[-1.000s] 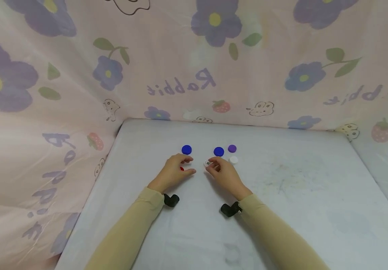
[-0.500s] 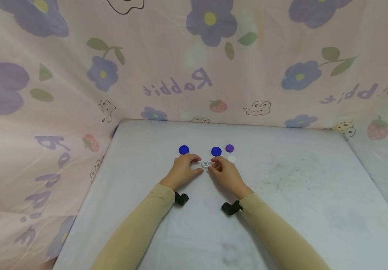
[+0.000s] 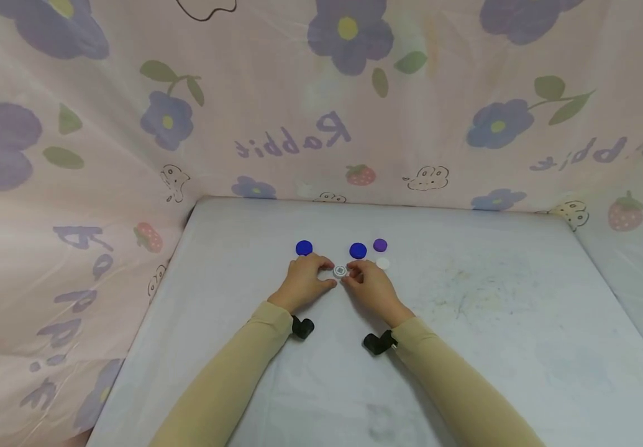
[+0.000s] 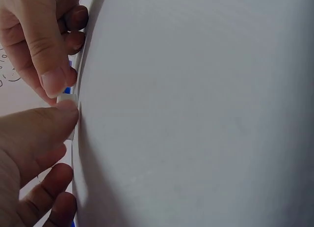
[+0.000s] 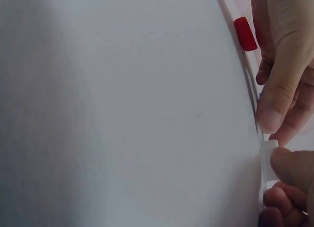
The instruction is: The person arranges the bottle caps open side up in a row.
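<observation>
In the head view a small round white cap [image 3: 340, 271] with a grey ring-and-diamond mark on top lies on the table between both hands. My right hand [image 3: 374, 287] pinches its right side; the right wrist view has the right thumb [image 5: 289, 163] against the cap's near face. My left hand [image 3: 303, 282] curves loosely at the left side, thumb and forefinger spread. In the right wrist view the left thumb tip [image 5: 271, 120] stays a little apart from the cap. Whether the left forefinger touches it is hard to tell.
Beyond the hands lie two blue caps [image 3: 304, 248], a purple cap [image 3: 379, 245] and a second white cap [image 3: 383, 264]. A red cap [image 5: 245, 34] sits past the left hand, hidden in the head view. A patterned curtain [image 3: 276, 112] encloses the white table [image 3: 466, 360].
My left hand has moved right from beside the red cap to the white cap, covering the red one from above. My right fingers have drawn back a little, showing more of the white cap.
</observation>
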A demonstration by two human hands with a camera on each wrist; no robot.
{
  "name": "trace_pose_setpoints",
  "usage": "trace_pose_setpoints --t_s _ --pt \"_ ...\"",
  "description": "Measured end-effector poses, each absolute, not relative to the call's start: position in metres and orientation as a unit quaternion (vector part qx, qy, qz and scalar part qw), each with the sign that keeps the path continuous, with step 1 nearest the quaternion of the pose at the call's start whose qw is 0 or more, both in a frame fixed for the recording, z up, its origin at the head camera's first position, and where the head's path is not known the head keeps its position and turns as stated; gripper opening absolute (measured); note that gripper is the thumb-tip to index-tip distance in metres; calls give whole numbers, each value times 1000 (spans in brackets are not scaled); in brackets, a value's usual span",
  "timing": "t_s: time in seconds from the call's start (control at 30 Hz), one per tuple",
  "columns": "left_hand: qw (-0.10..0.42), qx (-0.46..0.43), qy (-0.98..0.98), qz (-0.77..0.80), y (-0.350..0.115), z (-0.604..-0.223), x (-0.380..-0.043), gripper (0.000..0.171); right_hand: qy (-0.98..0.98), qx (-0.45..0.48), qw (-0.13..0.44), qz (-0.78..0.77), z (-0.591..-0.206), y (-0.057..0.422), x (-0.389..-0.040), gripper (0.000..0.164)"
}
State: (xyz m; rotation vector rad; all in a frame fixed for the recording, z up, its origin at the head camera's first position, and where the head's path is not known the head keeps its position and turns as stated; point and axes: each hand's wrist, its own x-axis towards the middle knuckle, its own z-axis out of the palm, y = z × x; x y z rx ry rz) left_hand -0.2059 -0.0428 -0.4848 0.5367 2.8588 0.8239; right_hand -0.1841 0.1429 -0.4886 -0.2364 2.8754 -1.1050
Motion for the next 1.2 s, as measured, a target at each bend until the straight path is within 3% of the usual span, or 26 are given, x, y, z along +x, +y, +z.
trace_pose_setpoints --t_s 0.27,0.7,1.2 --pt "59 175 948 258 -40 -484 -206 35 935 -95 5 -342 -490 140 -183 24" --pt "65 189 946 256 -40 -477 -204 25 926 -102 18 -364 -487 136 -180 16" --pt "52 172 890 420 -65 -472 -195 23 891 -127 15 -437 -482 130 -178 20"
